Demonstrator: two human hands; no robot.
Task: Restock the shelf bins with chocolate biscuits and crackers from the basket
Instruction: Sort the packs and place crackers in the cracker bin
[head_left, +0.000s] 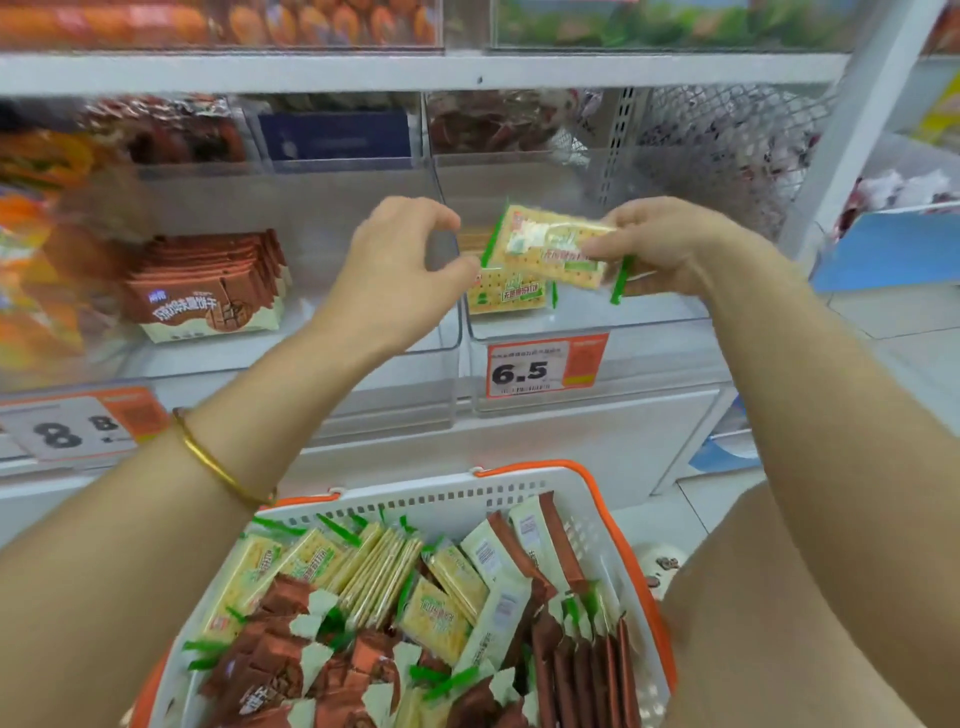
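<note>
Closest to us, at the bottom of the frame, sits the white shopping basket (467, 499) with orange handles, and it is heaped with yellow cracker packs (374, 566) with green ends toward its upper left and brown chocolate biscuit packs (270, 670) across its lower half and right side. Above it our two forearms reach up toward the shelf, and a gold bangle (223, 467) rings the left wrist. In the middle of the frame our right hand (670, 244) pinches one cracker pack (550, 249) by its right end between thumb and fingertips, holding it tilted, its left end higher, over the right-hand clear bin (675, 322). More crackers (506, 299) already lie in that bin, just below and behind the held pack. Our left hand (395, 260) hangs just to the left of the pack with fingers curved and thumb parted from them, gripping nothing; we cannot tell whether the thumb tip touches the pack's green end. Left of centre, the neighbouring clear bin (332, 234) holds a row of chocolate biscuit packs (208, 296) standing on edge at its left side. An orange price tag reading 6.5 (545, 364) hangs on the front of the right bin, and another reading 8.8 (78, 426) sits at the left edge of the frame.
</note>
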